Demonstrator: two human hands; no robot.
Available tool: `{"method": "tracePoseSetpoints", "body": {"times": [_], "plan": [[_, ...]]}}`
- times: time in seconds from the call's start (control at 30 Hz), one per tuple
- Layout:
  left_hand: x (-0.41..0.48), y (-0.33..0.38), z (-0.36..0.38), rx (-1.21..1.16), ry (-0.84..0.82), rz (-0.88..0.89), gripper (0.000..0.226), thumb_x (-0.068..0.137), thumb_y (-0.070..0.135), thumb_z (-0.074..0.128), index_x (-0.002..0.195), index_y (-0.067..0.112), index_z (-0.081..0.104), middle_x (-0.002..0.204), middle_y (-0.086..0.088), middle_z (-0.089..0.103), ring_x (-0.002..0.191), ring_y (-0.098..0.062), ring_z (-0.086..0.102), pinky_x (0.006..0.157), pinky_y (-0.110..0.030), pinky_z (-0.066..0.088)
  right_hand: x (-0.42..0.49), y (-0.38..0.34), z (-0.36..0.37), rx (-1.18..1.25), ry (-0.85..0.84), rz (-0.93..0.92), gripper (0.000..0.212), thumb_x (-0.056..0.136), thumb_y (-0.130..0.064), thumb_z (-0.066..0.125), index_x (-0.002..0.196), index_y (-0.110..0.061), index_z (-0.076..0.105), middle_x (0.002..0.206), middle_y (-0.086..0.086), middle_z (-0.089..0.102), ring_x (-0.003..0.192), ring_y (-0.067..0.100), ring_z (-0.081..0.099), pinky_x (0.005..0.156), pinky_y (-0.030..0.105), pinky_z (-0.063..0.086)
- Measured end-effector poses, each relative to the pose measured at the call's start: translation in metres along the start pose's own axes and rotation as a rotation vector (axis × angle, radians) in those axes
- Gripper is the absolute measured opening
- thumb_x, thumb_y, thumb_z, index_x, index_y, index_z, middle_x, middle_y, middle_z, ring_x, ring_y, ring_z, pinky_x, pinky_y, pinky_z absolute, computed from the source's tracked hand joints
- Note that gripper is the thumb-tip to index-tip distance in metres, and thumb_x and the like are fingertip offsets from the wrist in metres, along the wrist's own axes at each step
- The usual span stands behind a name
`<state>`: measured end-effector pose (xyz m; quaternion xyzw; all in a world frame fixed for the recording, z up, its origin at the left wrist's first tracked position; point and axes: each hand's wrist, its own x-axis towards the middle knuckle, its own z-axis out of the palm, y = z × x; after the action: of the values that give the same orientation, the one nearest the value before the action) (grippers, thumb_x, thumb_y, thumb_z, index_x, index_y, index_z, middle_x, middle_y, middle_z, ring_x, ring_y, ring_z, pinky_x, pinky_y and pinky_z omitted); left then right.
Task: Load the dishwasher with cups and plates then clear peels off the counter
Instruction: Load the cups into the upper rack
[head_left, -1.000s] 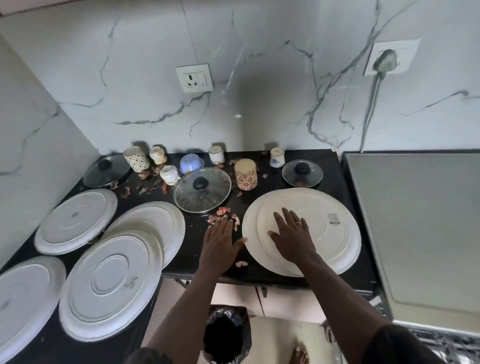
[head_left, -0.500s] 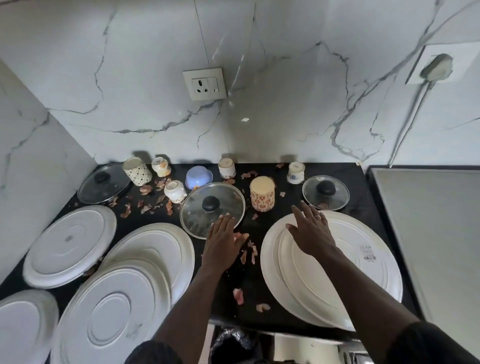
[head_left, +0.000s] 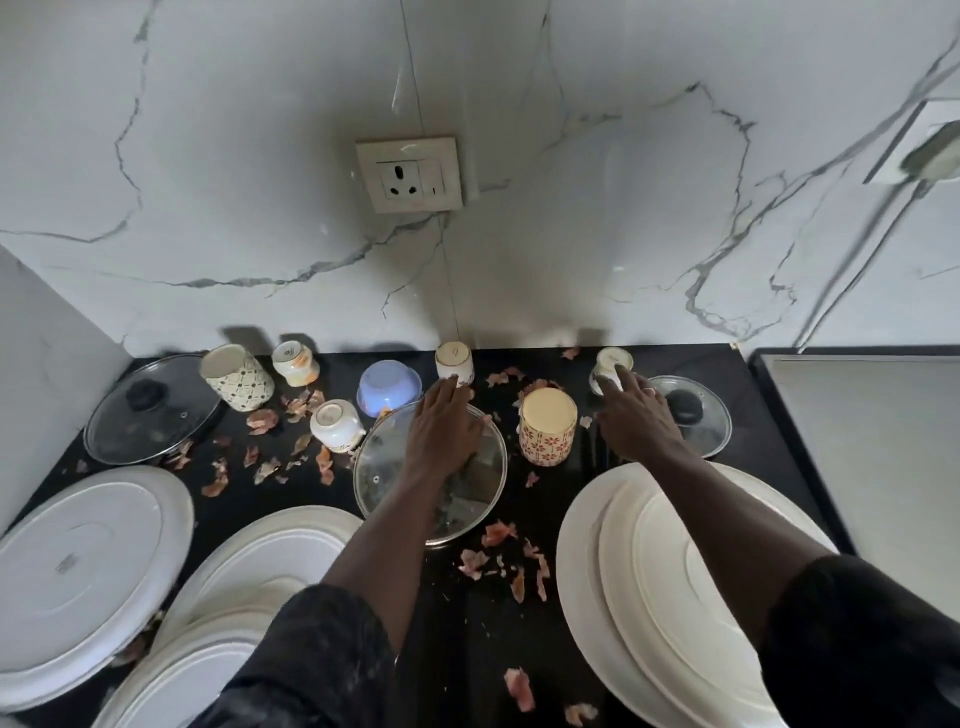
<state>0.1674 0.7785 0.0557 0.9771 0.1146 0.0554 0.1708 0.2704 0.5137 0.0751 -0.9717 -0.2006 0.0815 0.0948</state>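
Observation:
Several upturned cups stand along the back of the black counter (head_left: 467, 623). My left hand (head_left: 444, 426) reaches over the middle glass lid (head_left: 384, 467), straight fingertips touching a small white cup (head_left: 454, 360) by the wall. My right hand (head_left: 636, 418) stretches forward, its fingertips on another small white cup (head_left: 609, 364). A tall patterned mug (head_left: 548, 425) stands between my hands. White plates lie face down: two stacked at right (head_left: 623, 571), others at left (head_left: 78, 561) and front left (head_left: 249, 587). Pinkish peels (head_left: 498, 558) are scattered over the counter.
A blue bowl (head_left: 388, 387), a white cup (head_left: 336, 425), a patterned mug (head_left: 238, 376) and an orange-flecked cup (head_left: 295, 362) stand at the back left. Glass lids lie far left (head_left: 150, 408) and far right (head_left: 701, 415). A steel surface (head_left: 872, 467) adjoins at right.
Both hands have moved forward from the plates and front peels to the back row of cups. The view has shifted closer to the wall.

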Motion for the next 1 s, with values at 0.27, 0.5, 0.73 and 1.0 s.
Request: {"method": "tracePoseSetpoints", "body": {"times": [0.27, 0.5, 0.73, 1.0], "plan": [[0.08, -0.008, -0.006, 0.051, -0.102, -0.017, 0.069, 0.093, 0.036, 0.064, 0.152, 0.022, 0.032, 0.165, -0.01, 0.011, 0.151, -0.034, 0.01, 0.12, -0.046, 0.022, 0.049, -0.002, -0.02, -0.062, -0.03, 0.031, 0.064, 0.099, -0.028, 0.057, 0.157, -0.025, 0.03, 0.168, 0.013, 0.011, 0.152, 0.038, 0.016, 0.121, 0.05, 0.024], [0.108, -0.018, 0.0, 0.085, -0.214, -0.036, 0.06, 0.093, 0.02, 0.061, 0.147, 0.033, 0.041, 0.155, -0.008, 0.024, 0.135, -0.039, 0.032, 0.104, -0.049, 0.042, 0.074, 0.006, -0.028, -0.062, -0.135, 0.069, 0.073, 0.094, -0.015, 0.063, 0.157, -0.033, 0.029, 0.168, 0.005, 0.013, 0.146, 0.04, 0.027, 0.114, 0.051, 0.037], [0.114, -0.018, -0.005, 0.186, -0.176, 0.001, 0.063, 0.085, 0.009, 0.068, 0.141, 0.03, 0.048, 0.137, -0.009, 0.038, 0.117, -0.036, 0.047, 0.083, -0.043, 0.05, 0.068, 0.006, -0.01, -0.082, -0.09, 0.039, 0.08, 0.086, 0.002, 0.069, 0.152, -0.033, 0.04, 0.156, 0.005, 0.028, 0.134, 0.039, 0.039, 0.092, 0.046, 0.056], [0.113, 0.01, -0.016, 0.105, -0.154, 0.055, 0.064, 0.083, 0.014, 0.074, 0.14, 0.027, 0.048, 0.134, -0.007, 0.043, 0.118, -0.032, 0.048, 0.084, -0.044, 0.049, 0.057, 0.001, -0.018, -0.014, -0.006, 0.017, 0.075, 0.085, 0.001, 0.07, 0.147, -0.034, 0.046, 0.15, 0.005, 0.035, 0.13, 0.038, 0.04, 0.087, 0.041, 0.056]]}}
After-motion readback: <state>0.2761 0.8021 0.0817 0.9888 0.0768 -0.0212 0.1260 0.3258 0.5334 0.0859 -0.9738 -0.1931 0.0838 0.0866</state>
